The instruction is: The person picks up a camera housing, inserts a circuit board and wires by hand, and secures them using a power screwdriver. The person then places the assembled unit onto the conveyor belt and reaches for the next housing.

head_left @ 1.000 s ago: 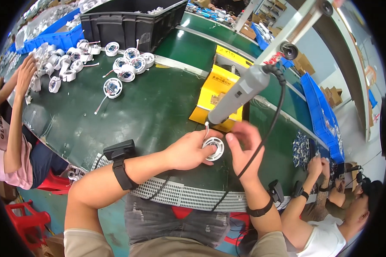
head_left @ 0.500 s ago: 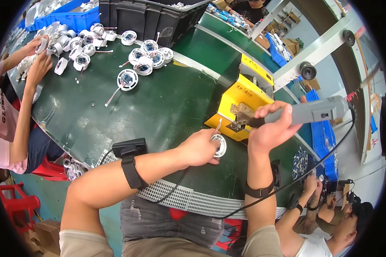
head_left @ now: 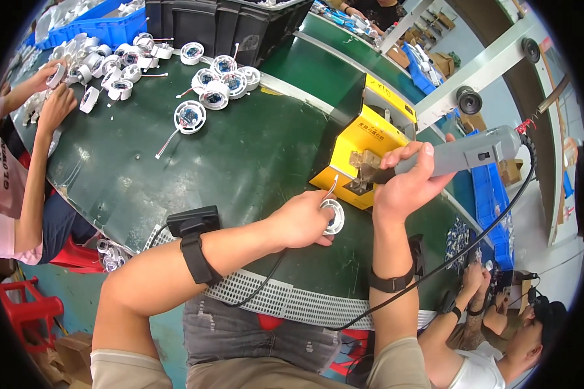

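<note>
Grey driver (head_left: 468,157), gripped by right hand (head_left: 407,185), apparently loads at yellow box (head_left: 365,134). Left hand (head_left: 302,220) grips white ring (head_left: 339,218); alignment seems called for next.

The screwdriver (head_left: 468,156) looks matt grey plastic, the ring (head_left: 339,223) smooth white plastic; near the far edge of the glossy, scuffed workbench (head_left: 130,175), the yellow box (head_left: 350,141) bears a shiny metal fitting (head_left: 368,163).

**Your left hand (head_left: 303,220) hides part of the white ring (head_left: 335,219)**

Your fingers cover the ring's left side. Your right hand (head_left: 405,185) hides part of the grey screwdriver (head_left: 464,157); you cannot tell whether its tip touches the yellow box (head_left: 350,146). The top edge cuts off the black bin (head_left: 220,29). Beside the blue tray (head_left: 496,214), the small parts (head_left: 459,243) are too tiny to make out.
</note>
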Tool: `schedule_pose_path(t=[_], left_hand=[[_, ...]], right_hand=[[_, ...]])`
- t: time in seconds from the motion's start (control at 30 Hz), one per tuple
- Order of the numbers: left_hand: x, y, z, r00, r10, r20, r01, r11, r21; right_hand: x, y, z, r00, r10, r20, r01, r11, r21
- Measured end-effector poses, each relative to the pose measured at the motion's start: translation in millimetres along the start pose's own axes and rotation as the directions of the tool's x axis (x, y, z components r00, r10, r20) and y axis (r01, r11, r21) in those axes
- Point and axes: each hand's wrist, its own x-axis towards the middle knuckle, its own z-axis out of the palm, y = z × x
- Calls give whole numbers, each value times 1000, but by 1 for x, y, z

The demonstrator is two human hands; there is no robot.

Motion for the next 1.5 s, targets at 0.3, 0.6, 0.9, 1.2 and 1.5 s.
schedule_pose_path(t=[0.3,0.6,0.9,1.2,1.5], left_hand=[[0,0,0,1000,-3,5,3,1000,-1],[0,0,-1,1000,15,9,-15,1000,8],[6,-4,-3,999,33,27,-31,998,-57],[9,-5,-6,999,35,38,-33,997,-69],[8,-6,-4,998,36,51,-32,996,-78]], right_hand=[[1,-3,1,1000,-4,4,4,1000,3],[2,-1,1,1000,10,-6,-9,1000,17],[-3,-2,-4,995,-38,88,40,999,-21],[-48,-30,-11,986,132,107,-147,978,148],[-56,-23,-9,985,112,134,-132,979,158]])
